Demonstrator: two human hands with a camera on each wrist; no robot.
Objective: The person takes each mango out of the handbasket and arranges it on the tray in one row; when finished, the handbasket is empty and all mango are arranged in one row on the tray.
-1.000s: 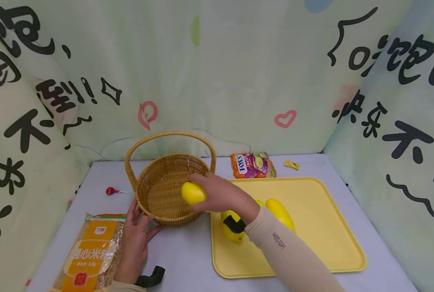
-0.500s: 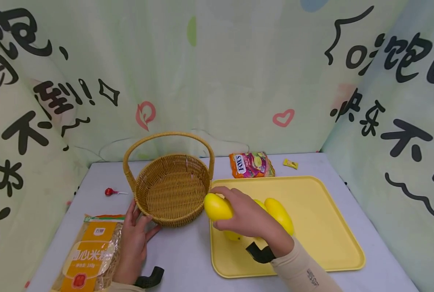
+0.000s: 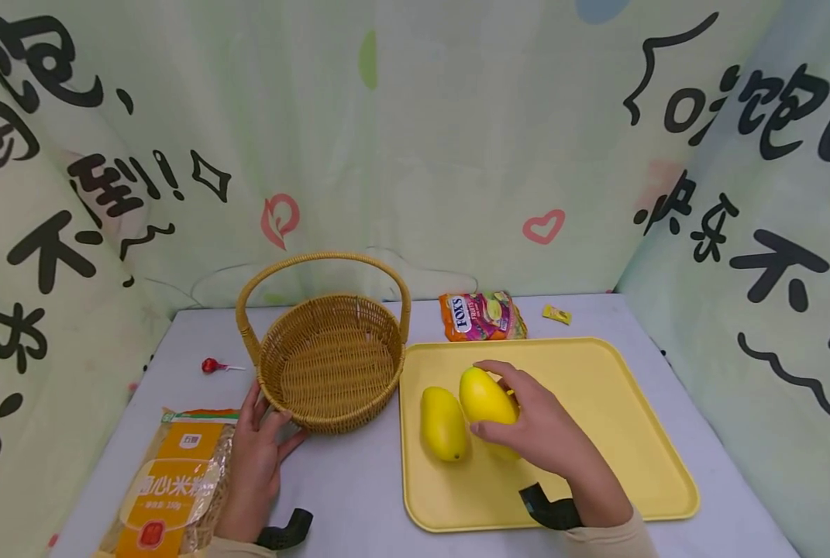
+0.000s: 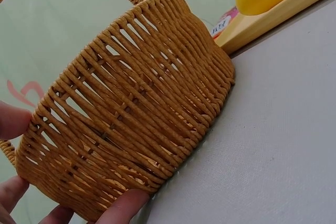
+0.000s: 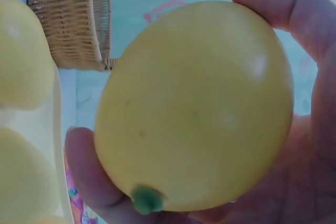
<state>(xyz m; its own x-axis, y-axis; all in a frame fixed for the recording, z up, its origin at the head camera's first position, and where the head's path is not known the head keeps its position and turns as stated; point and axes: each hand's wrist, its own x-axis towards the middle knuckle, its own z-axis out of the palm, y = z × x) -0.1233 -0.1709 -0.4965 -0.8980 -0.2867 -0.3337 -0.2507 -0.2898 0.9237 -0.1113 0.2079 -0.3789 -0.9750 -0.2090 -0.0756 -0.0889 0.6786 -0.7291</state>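
My right hand (image 3: pixel 543 422) grips a yellow mango (image 3: pixel 486 397) over the yellow tray (image 3: pixel 624 465). Its green stem shows in the right wrist view, where thumb and fingers wrap the mango (image 5: pixel 194 108). A second mango (image 3: pixel 444 424) lies on the tray to the left of it. Below the held one, part of another mango (image 3: pixel 504 451) peeks out, mostly hidden. At the lower left of the wicker basket (image 3: pixel 338 422), my left hand (image 3: pixel 256 465) holds its side. In the left wrist view, fingertips touch the rim and outer wall of the basket (image 4: pixel 126 93).
The basket's tall handle (image 3: pixel 324 256) arches over its hollow. A rice-snack bag (image 3: pixel 173 488) lies beside my left forearm, with a red lollipop (image 3: pixel 210 365) beyond it. Behind the tray are a Fox's candy bag (image 3: pixel 483 315) and a small yellow-wrapped candy (image 3: pixel 557 314). Printed curtains surround the table.
My right hand has carried the mango from over the basket rightward to over the tray, uncovering the left mango there. My left hand and the basket stay in place.
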